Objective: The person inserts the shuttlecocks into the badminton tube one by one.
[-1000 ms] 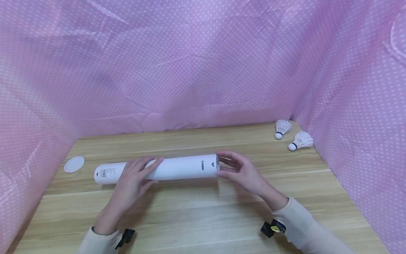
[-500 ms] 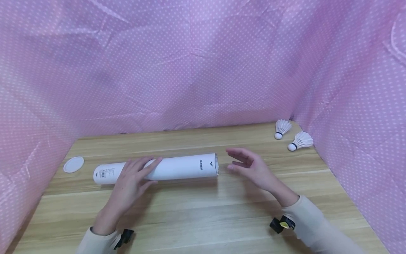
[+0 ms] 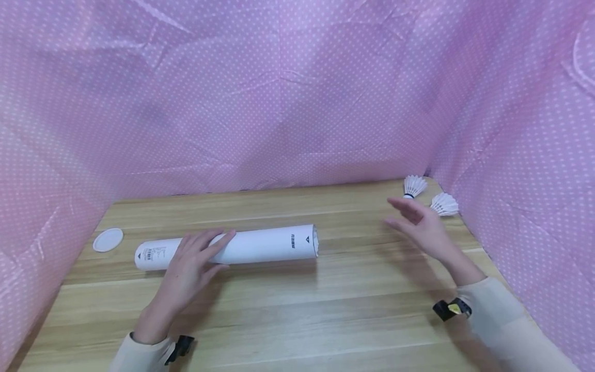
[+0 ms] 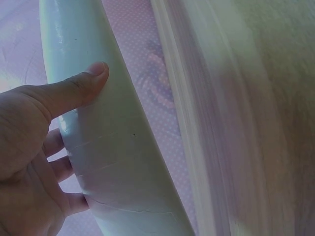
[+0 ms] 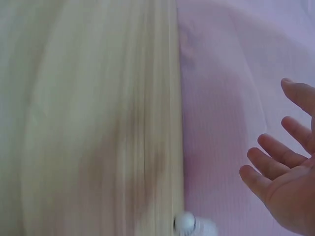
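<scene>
A long white shuttlecock tube (image 3: pixel 269 245) lies sideways above or on the wooden table, its right end uncapped with something white just inside the rim. My left hand (image 3: pixel 188 268) grips it around the middle. In the left wrist view the thumb (image 4: pixel 81 88) crosses the near side of the tube and the other fingers go behind it. My right hand (image 3: pixel 425 230) is in the air with fingers spread and holds nothing. Beyond it are two white feather shuttlecocks (image 3: pixel 415 186), one partly hidden by the hand. The right wrist view catches a blurred shuttlecock (image 5: pixel 186 222) at the bottom.
A round white lid (image 3: pixel 108 240) lies flat at the table's left side. Pink dotted cloth (image 3: pixel 279 103) stands as a wall behind the table (image 3: pixel 279 320) and along both sides.
My right hand has left the tube's uncapped end and moved right, towards the shuttlecocks. My left hand keeps its grip; the tube has shifted only slightly left.
</scene>
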{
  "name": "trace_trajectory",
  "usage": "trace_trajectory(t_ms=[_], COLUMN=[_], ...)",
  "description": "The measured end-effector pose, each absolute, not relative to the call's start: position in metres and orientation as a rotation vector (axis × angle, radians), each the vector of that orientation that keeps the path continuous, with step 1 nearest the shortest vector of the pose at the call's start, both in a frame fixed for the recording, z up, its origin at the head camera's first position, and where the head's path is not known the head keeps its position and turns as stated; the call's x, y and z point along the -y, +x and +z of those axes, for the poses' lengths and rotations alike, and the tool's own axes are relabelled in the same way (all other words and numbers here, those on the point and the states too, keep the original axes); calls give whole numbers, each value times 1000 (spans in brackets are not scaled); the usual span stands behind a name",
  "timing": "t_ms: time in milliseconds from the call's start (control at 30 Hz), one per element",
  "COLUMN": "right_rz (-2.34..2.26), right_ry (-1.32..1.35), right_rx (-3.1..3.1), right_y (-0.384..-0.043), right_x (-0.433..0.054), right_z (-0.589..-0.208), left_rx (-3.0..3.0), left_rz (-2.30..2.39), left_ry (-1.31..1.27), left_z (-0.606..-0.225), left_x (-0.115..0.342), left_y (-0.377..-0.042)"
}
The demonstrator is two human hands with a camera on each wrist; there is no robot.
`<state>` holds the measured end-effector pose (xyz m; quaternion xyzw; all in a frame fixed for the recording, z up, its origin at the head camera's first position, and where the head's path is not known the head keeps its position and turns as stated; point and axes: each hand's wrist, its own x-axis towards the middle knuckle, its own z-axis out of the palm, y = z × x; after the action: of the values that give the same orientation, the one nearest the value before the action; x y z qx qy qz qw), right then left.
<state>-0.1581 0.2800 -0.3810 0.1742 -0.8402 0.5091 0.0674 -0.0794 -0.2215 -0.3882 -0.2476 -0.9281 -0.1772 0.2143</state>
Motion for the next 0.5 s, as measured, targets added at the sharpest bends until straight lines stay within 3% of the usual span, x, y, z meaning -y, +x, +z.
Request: trace_trajectory(t_ms=[500], right_rz=[1316], right_ry=[170], right_rx=[2603], right_y=[-183], right_x=[-362], right_z=[-382], left_rx=[2554], left_rz=[-497], left_ry=[-738], left_z=[-387], left_x=[224], left_y=[-83])
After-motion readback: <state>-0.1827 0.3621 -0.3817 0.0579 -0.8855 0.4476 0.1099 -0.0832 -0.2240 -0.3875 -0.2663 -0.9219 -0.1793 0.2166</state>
